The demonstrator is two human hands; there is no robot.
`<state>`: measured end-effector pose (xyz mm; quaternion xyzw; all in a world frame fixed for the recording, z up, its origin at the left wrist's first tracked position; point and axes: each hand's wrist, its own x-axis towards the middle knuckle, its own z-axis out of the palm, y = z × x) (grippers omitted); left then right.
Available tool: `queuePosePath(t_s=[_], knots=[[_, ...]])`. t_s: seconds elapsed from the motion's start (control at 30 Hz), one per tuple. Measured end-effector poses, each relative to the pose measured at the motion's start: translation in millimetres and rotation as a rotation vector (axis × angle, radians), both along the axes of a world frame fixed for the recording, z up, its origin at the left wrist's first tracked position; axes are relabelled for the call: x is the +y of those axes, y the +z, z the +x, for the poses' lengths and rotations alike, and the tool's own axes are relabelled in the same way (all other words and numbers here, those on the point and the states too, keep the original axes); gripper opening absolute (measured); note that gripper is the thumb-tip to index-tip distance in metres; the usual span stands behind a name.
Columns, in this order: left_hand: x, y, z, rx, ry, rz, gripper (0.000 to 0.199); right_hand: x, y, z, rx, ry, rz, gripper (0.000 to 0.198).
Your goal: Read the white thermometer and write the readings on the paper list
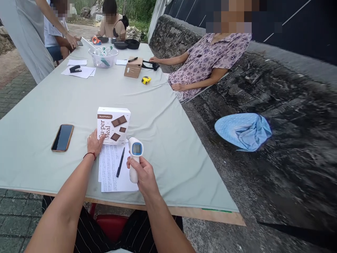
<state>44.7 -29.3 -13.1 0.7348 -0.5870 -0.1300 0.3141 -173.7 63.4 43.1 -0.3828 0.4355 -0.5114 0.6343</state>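
My right hand [144, 173] is wrapped round the handle of a white infrared thermometer [133, 172], whose blue-rimmed screen faces me. Its front end points toward a white box [116, 123] printed with brown bars, standing on the table. Against the lower left of that box rests my left hand [95, 141], thumb across the front and the other fingers partly hidden along its side. Handwritten sheets of paper [108, 172] lie below the box, with a black pen [120, 162] on top. A phone [62, 137] with a dark screen lies to the left.
Farther along the cloth-covered table [73, 102] are a yellow tape measure [146, 80], a brown box [133, 67], a plastic basket [103, 58] of bottles and a stapler [76, 69]. One person sits at the right edge; others are at the far end. A blue hat [243, 131] lies off the table.
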Motion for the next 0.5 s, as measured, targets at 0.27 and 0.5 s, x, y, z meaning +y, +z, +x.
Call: queuePosePath(t_s=[0.27, 0.5], knots=[[-3.1, 2.0, -0.7, -0.004, 0.016, 0.007, 0.048, 12.2, -7.6, -5.2, -0.005, 0.000, 0.030, 0.035], [-7.0, 0.1, 1.2, -0.006, -0.009, -0.024, 0.050, 13.8, -6.1, -9.2, -0.012, -0.027, 0.049, 0.036]])
